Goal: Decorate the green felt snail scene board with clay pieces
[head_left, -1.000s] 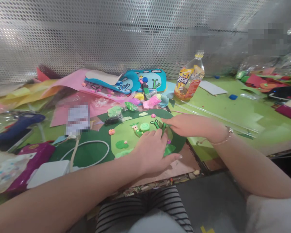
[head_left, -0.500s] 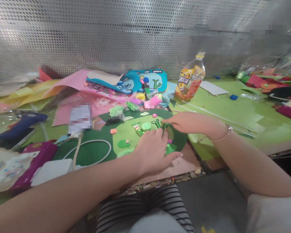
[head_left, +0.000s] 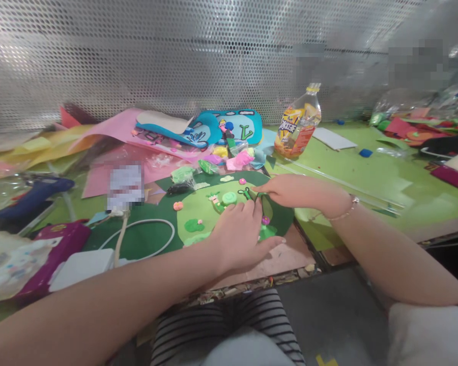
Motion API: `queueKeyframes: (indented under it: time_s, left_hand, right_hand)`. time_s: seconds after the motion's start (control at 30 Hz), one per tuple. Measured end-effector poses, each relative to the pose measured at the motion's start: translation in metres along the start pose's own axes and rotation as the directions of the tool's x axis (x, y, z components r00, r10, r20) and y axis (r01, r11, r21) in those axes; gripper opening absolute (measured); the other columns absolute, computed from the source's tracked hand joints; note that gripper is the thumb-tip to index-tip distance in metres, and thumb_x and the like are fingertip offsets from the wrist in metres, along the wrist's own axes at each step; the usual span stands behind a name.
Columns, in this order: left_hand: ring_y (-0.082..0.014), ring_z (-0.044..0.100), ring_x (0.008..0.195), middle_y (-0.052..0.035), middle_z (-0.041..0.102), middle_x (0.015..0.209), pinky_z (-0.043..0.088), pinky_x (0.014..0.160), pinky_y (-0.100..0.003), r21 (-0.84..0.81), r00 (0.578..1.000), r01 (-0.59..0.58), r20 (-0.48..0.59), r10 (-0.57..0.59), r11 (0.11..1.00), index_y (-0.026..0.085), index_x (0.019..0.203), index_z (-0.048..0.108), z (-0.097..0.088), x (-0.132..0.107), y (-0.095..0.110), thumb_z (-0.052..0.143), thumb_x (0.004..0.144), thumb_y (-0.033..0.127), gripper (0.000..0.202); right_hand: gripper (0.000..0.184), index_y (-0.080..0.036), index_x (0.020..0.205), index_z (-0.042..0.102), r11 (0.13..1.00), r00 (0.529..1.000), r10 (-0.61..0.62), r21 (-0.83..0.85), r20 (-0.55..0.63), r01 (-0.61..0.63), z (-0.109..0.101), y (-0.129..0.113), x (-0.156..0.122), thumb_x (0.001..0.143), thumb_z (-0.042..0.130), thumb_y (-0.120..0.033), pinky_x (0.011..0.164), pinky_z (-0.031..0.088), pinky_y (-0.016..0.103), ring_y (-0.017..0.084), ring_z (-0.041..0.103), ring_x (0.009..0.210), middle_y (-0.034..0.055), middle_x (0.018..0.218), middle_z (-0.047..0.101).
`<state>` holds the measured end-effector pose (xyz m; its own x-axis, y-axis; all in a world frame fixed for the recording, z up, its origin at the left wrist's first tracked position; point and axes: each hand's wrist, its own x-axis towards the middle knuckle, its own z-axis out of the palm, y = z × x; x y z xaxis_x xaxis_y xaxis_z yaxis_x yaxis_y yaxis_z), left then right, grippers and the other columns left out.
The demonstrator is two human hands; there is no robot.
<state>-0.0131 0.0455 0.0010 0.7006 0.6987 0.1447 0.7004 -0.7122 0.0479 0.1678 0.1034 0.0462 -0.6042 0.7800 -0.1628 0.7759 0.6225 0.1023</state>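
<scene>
A dark green felt board (head_left: 145,239) with a light green patch (head_left: 198,206) lies on the table before me. Small clay shapes sit on it: a green snail-like figure (head_left: 226,199), an orange blob (head_left: 178,206), a lily pad (head_left: 194,225). My left hand (head_left: 238,236) rests palm down on the board's right part, fingers curled onto the felt, thumb out. My right hand (head_left: 290,190) reaches in from the right and pinches a thin green clay piece (head_left: 248,193) at its fingertips. Both hands meet near that piece.
Behind the board lie bags of coloured clay (head_left: 229,155), pink sheets (head_left: 114,132) and a blue felt picture (head_left: 213,127). A plastic bottle (head_left: 297,124) stands at the back right. A white cable (head_left: 145,239), white box (head_left: 80,267) and blue glue gun (head_left: 30,195) are at left.
Both hands stay at the same spot on the board; the right fingertips shift slightly leftward on the green piece. The view has barely moved.
</scene>
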Motion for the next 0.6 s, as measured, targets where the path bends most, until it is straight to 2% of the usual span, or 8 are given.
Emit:
queueKeyframes:
  time_s: [0.13,0.2,0.27,0.33,0.43,0.6]
  left_hand:
    - [-0.0302,0.052,0.093,-0.0151,0.055,0.101,0.042,0.079,-0.044,-0.002,1.0,-0.002,0.012,0.002,1.0,0.007,0.111,0.055,-0.0007,-0.0007,0.0,0.013,0.086,0.065,0.076]
    - [-0.0303,0.052,0.093,-0.0152,0.055,0.1,0.042,0.079,-0.044,-0.002,1.0,-0.004,0.008,0.004,1.0,0.006,0.115,0.053,-0.0015,-0.001,-0.0001,0.014,0.086,0.065,0.076]
    - [-0.0301,0.052,0.094,-0.0148,0.055,0.101,0.042,0.08,-0.044,-0.003,1.0,-0.013,0.003,0.013,1.0,0.006,0.123,0.047,-0.0018,-0.0014,-0.0003,0.015,0.087,0.064,0.076]
    - [-0.0297,0.052,0.093,-0.0138,0.054,0.101,0.042,0.08,-0.044,-0.003,1.0,-0.025,0.002,0.025,1.0,0.01,0.127,0.045,-0.0017,-0.0018,-0.0007,0.015,0.087,0.063,0.073]
    - [-0.0289,0.052,0.091,-0.0126,0.054,0.1,0.042,0.078,-0.044,-0.008,0.999,-0.037,0.01,0.037,0.999,0.017,0.119,0.053,-0.0017,-0.0021,-0.0011,0.015,0.087,0.063,0.067]
    - [-0.0281,0.053,0.088,-0.0117,0.053,0.097,0.042,0.077,-0.043,-0.022,1.0,-0.027,0.014,0.027,0.999,0.017,0.112,0.056,-0.0043,-0.0019,0.0002,0.018,0.087,0.063,0.065]
  right_hand:
    - [0.05,-0.027,0.128,0.056,0.999,0.999,-0.02,0.045,0.046,0.018,-0.001,0.0009,-0.0001,0.084,0.038,-0.011,0.061,0.042,0.026,0.016,0.063,0.074,0.0075,0.102,0.071]
    - [0.049,-0.026,0.128,0.057,0.997,0.997,-0.035,0.064,0.063,0.031,-0.0006,0.002,-0.0002,0.085,0.038,-0.011,0.063,0.043,0.027,0.016,0.063,0.074,0.0077,0.103,0.071]
    - [0.049,-0.025,0.13,0.055,0.997,0.998,-0.057,0.061,0.04,0.055,-0.0003,0.0025,0.0002,0.085,0.037,-0.012,0.063,0.043,0.028,0.018,0.064,0.076,0.0084,0.103,0.071]
    - [0.05,-0.024,0.132,0.053,0.997,0.998,-0.061,0.054,0.018,0.06,-0.0005,0.002,0.0008,0.086,0.037,-0.012,0.062,0.043,0.028,0.018,0.064,0.076,0.0088,0.102,0.071]
    - [0.049,-0.024,0.131,0.053,0.997,0.999,-0.05,0.061,0.012,0.049,-0.0012,0.0004,0.0017,0.087,0.037,-0.013,0.063,0.044,0.027,0.018,0.064,0.078,0.0084,0.105,0.07]
    - [0.044,-0.019,0.128,0.057,0.993,0.998,-0.04,0.111,-0.048,0.045,-0.0009,0.0,0.0022,0.089,0.037,-0.017,0.073,0.046,0.03,0.021,0.063,0.092,0.0106,0.112,0.067]
